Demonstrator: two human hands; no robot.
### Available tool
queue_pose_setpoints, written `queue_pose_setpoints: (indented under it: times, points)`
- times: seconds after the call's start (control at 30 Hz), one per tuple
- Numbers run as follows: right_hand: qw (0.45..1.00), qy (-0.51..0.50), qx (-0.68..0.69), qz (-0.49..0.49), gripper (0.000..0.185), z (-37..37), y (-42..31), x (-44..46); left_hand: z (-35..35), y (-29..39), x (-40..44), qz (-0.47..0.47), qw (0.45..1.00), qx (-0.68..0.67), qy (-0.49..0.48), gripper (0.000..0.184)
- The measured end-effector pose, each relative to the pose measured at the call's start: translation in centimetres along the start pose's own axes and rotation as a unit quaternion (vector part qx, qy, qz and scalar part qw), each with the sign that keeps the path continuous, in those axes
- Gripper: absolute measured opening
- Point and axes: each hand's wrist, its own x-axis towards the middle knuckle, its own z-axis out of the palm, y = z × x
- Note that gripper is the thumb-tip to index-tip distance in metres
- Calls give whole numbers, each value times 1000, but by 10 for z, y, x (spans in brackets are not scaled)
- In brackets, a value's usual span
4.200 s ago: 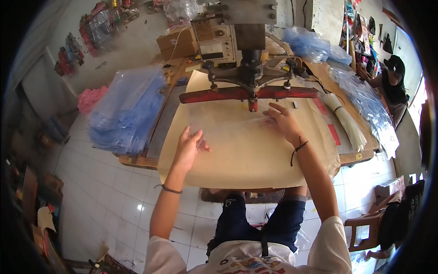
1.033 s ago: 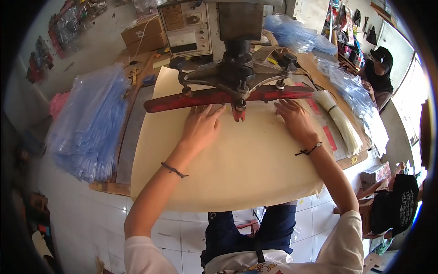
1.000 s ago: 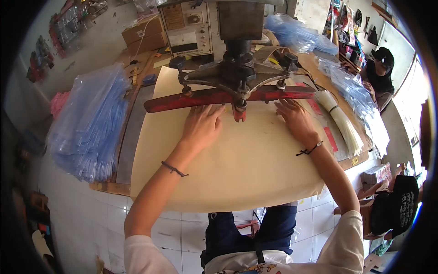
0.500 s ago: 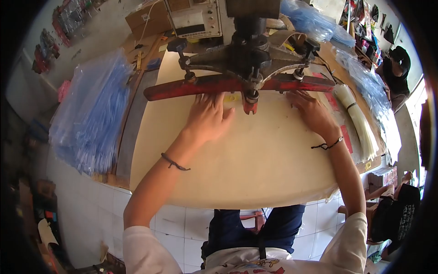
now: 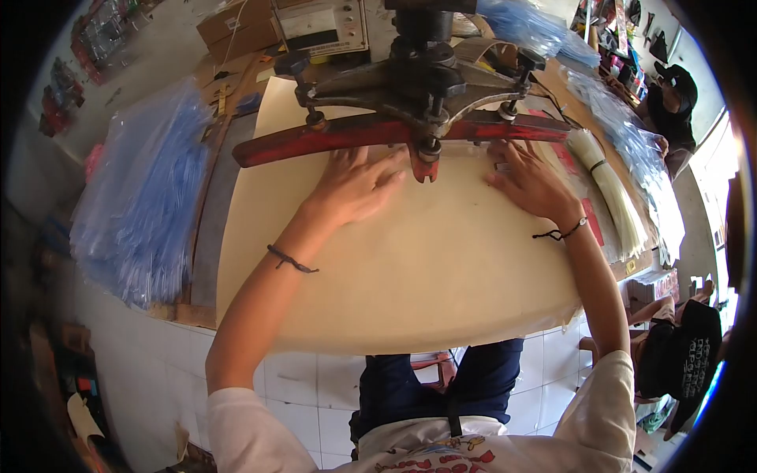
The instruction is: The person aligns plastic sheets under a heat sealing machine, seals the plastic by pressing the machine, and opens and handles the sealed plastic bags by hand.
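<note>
My left hand (image 5: 356,186) lies on a large tan sheet (image 5: 410,268), its fingers spread and their tips close to the red bar (image 5: 331,132) of a press. To the right, my right hand (image 5: 530,180) rests on the same sheet with fingers apart, its tips near the bar's right half. Between the hands hangs the bar's red forked piece (image 5: 426,167). A strip of clear plastic shows faintly under the bar between the hands. Neither hand grips anything visible.
Blue plastic sleeves (image 5: 142,197) are piled at the left. A bundle of pale strips (image 5: 609,193) and more clear sleeves (image 5: 627,138) lie right. Behind stand a control box (image 5: 322,30) and a cardboard box (image 5: 236,31). Two people (image 5: 670,110) (image 5: 682,355) are at the right.
Both hands have moved from above the sheet down onto it, near the bar. Since half a second ago the fingers have shifted slightly and clear plastic shows under the bar. The head view has shifted.
</note>
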Motion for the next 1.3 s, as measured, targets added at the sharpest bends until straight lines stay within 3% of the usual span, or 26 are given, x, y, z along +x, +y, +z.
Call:
queue_pose_setpoints:
  times: [0.2, 0.33, 0.53, 0.67, 0.83, 1.13, 1.3]
  points:
    - [997, 48, -60, -13, 49, 0, -10, -3, -4, 0, 1, 16, 1000, -21, -10, 48]
    - [998, 36, -33, -50, 45, -11, -7, -10, -1, -6, 1, 55, 997, -50, 14, 43]
    - [997, 23, 68, 11, 50, -21, 8, -19, -4, 1, -1, 37, 997, -66, -1, 33]
    - [997, 40, 57, 46, 53, -18, 15, -23, -1, -2, 0, 49, 995, -82, 9, 32]
    - [998, 44, 36, 18, 49, -17, 12, -23, -16, 10, -2, 37, 997, -64, -32, 30]
    - [998, 59, -25, 12, 41, -12, 2, -20, -5, 0, 0, 56, 996, -63, -14, 42]
    - [998, 59, -13, 1, 37, -14, -1, -19, 6, -12, 5, 60, 994, -96, 2, 37]
